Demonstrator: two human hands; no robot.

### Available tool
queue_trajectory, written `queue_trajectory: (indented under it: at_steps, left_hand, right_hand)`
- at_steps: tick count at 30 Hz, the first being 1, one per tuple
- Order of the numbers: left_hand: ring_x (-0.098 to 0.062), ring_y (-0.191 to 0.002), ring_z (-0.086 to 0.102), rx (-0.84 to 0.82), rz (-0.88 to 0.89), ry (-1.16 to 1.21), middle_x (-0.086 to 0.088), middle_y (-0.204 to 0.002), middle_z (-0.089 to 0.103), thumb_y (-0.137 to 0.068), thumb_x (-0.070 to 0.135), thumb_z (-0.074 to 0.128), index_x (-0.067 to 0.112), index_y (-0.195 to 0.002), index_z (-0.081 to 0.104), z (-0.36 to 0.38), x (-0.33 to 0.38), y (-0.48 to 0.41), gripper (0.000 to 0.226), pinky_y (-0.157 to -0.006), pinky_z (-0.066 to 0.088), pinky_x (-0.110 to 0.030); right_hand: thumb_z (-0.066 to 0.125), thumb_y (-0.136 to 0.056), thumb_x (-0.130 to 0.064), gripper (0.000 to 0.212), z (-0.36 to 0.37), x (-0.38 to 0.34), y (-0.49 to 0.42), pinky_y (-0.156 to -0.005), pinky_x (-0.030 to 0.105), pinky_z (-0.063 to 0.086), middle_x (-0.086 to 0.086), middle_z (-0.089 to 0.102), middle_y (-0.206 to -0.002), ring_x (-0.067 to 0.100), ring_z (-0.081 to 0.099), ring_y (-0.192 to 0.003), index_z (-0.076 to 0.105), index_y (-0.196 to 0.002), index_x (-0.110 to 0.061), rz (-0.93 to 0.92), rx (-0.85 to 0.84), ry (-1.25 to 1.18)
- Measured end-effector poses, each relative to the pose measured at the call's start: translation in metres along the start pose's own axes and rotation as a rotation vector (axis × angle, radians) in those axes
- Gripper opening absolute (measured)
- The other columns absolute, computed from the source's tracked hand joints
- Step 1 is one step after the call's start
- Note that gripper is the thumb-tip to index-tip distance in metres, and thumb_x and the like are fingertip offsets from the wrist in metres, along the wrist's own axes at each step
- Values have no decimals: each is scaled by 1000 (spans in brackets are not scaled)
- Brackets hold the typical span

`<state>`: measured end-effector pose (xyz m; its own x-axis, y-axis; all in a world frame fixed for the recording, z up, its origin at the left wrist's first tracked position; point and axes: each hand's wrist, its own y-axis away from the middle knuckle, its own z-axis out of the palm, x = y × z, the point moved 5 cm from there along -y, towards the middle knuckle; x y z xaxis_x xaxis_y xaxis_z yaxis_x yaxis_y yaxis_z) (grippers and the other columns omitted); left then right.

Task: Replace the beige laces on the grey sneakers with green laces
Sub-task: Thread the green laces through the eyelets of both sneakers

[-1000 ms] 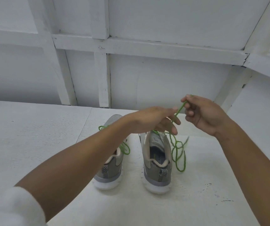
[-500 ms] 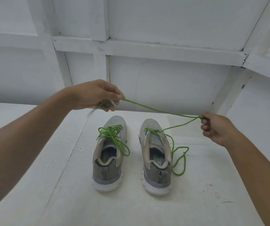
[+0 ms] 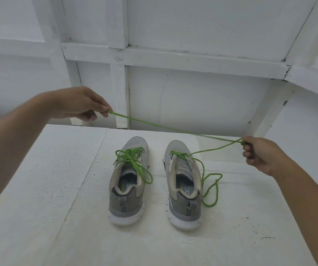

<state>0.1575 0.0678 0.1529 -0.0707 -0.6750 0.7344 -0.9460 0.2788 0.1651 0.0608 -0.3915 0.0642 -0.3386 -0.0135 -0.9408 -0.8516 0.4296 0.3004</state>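
Pulling green lace (image 3: pixel 173 128) further left, left hand (image 3: pixel 78 104), seemingly tauter

The surface (image 3: pixel 39 189) is white and a bit rough. A thin line (image 3: pixel 81 181) runs along it on the left, and a few small dark specks (image 3: pixel 245 218) sit on the right. Behind it is a white wall (image 3: pixel 202 104) with white wooden bars (image 3: pixel 173 60) crossing it. The light is soft and even.
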Motion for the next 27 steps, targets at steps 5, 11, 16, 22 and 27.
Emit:
queue_trajectory:
  at_steps: [5, 11, 16, 22, 27]
  left_hand:
    - [-11, -62, 62, -48, 78, 42, -7, -99, 73, -100, 3, 45, 10, -110, 65, 16, 18, -2, 23, -54, 49, -18]
    - [-16, -48, 57, -74, 255, -117, -2, -83, 71, -100, 16, 49, 11, -96, 49, 62, 75, 4, 7, -45, 38, -24]
    - [-16, -44, 47, -96, 415, -174, 4, -71, 66, -101, 24, 46, 16, -96, 39, 98, 127, 14, 12, -43, 37, -18]
    - [-18, -43, 43, -97, 488, -184, 0, -69, 62, -102, 24, 43, 15, -98, 35, 117, 158, 13, 13, -45, 37, -20]
    - [-17, -42, 44, -123, 489, -128, 5, -65, 62, -102, 27, 43, 18, -95, 36, 118, 152, 8, 13, -44, 36, -18]
  right_hand:
    - [55, -96, -25, 24, 8, -6, 12, -48, 24, 26, -2, 42, -56, 13, 35, -51, 52, -75, -14, -29, -101, 260]
    - [59, -90, -47, 43, 40, -26, 60, -55, 24, 34, -2, 54, -58, 13, 44, -52, 67, -68, -11, -86, -417, 1028]
    - [63, -88, -47, 29, 64, -69, 79, -69, 30, 46, -1, 68, -85, 15, 62, -81, 69, -90, -18, -505, -47, 995]
    - [61, -94, -22, 18, 98, -74, 92, -84, 27, 54, -6, 74, -99, 8, 68, -96, 69, -109, -19, -601, -330, 294]
    - [65, -91, -21, 9, 102, -71, 89, -77, 26, 52, -6, 72, -86, 7, 66, -83, 72, -97, -20, -593, -311, 217]
